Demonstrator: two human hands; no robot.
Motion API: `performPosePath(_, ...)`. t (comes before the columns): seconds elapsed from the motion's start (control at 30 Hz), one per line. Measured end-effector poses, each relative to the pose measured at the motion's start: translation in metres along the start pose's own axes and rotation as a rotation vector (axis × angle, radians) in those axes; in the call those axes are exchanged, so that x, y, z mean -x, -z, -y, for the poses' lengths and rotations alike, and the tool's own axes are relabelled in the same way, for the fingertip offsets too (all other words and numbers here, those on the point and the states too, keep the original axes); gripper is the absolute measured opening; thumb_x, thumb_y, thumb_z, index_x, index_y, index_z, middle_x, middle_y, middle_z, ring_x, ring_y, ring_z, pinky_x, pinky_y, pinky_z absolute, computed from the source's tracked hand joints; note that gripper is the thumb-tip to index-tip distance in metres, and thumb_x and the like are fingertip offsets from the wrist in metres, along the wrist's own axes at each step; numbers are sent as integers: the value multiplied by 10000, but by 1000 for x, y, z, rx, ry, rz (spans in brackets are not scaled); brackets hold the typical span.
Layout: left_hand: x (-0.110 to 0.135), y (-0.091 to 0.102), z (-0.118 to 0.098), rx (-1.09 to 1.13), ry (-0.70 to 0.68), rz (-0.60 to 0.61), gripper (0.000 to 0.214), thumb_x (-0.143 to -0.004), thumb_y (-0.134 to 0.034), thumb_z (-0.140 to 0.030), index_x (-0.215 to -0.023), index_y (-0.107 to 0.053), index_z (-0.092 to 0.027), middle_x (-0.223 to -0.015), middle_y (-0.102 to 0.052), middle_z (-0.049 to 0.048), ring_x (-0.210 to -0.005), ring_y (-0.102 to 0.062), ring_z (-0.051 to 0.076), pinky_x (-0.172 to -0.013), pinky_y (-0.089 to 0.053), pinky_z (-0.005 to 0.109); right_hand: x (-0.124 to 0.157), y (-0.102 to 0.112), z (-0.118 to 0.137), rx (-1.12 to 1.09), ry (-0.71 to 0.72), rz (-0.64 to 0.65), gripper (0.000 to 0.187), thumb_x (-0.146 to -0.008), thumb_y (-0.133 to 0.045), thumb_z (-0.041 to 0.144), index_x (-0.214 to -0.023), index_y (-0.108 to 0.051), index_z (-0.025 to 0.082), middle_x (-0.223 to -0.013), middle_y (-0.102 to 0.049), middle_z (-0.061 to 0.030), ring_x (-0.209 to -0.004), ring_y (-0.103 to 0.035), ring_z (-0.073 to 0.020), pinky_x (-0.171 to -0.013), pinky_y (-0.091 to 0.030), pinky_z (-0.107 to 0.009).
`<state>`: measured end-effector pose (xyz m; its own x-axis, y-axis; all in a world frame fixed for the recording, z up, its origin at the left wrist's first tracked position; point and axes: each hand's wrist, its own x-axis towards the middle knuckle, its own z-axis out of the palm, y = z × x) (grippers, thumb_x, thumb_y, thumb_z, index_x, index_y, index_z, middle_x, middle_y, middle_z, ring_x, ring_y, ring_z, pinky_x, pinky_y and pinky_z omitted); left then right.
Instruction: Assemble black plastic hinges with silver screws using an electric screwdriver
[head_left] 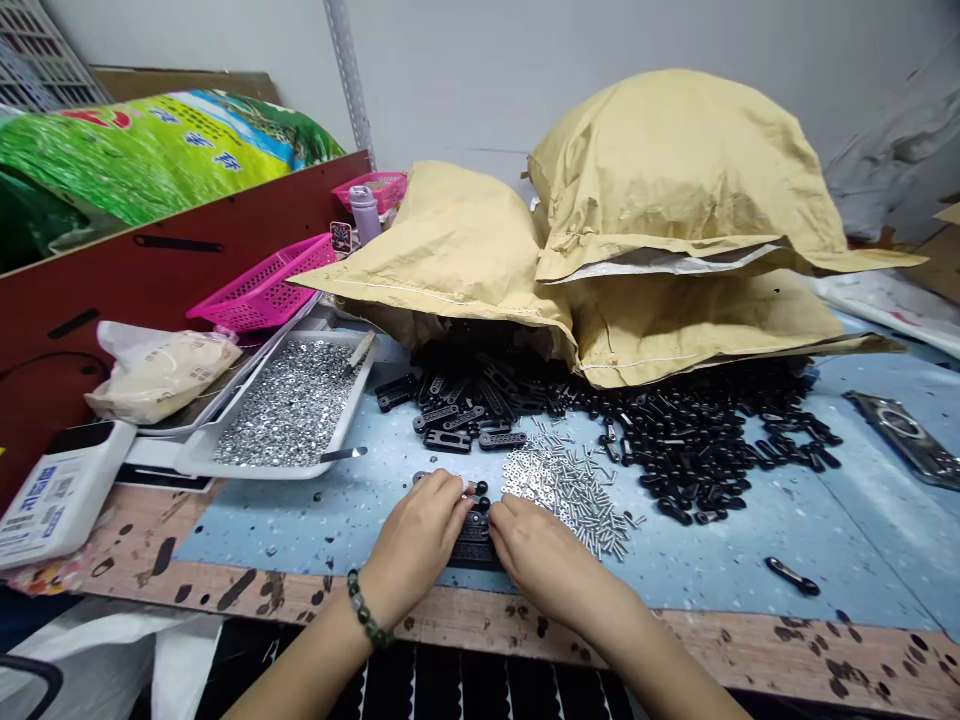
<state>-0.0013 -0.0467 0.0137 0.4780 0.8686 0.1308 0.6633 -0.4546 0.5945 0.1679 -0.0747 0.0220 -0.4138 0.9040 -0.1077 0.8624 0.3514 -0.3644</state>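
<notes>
Both my hands rest knuckles-up on the blue mat near the front edge. My left hand [421, 535], a bead bracelet on its wrist, and my right hand [538, 548] have their fingers curled down on a flat black plastic part [474, 538] that lies between them. Small black pieces poke out just above the fingertips. A loose heap of small silver pins [576, 488] lies right beside my right hand. Farther back are slotted black plates [461, 412] and a wide spread of small black parts [705, 440].
A white tray of tiny silver nuts [289, 405] stands at left, with pink baskets [262, 288], a white bag and a white box [60, 490] beyond it. Large tan sacks [660, 230] fill the back. A metal plate [904, 435] lies far right.
</notes>
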Motion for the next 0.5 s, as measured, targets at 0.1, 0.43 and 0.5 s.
performPosePath(0.1, 4, 0, 3, 42, -14, 18, 156, -945, -379, -173, -922, -531, -198, -933, -562, 47, -875, -548, 219, -771, -484, 375, -3, 5, 2, 43, 1, 44, 190, -917, -404, 101, -837, -569, 149, -832, -589, -69, -721, -555, -193, -637, -407, -299)
performPosePath(0.43, 16, -2, 12, -48, 5, -73, 275, -975, -370, -258, -1229, -467, -214, -1235, -481, 107, -1189, -436, 277, -973, -419, 477, -5, 6, -2, -97, -118, 80, 206, -934, -467, 245, -774, -576, 175, -759, -618, -46, -661, -578, -186, -569, -388, -284)
performPosePath(0.5, 21, -4, 18, -106, 43, -72, 439, -981, -380, -357, -1395, -305, -233, -1406, -343, 127, -1328, -281, 313, -1043, -342, 535, 2, 8, -13, -177, -188, -11, 235, -955, -441, 284, -774, -557, 190, -760, -608, -36, -662, -572, -176, -572, -408, -280)
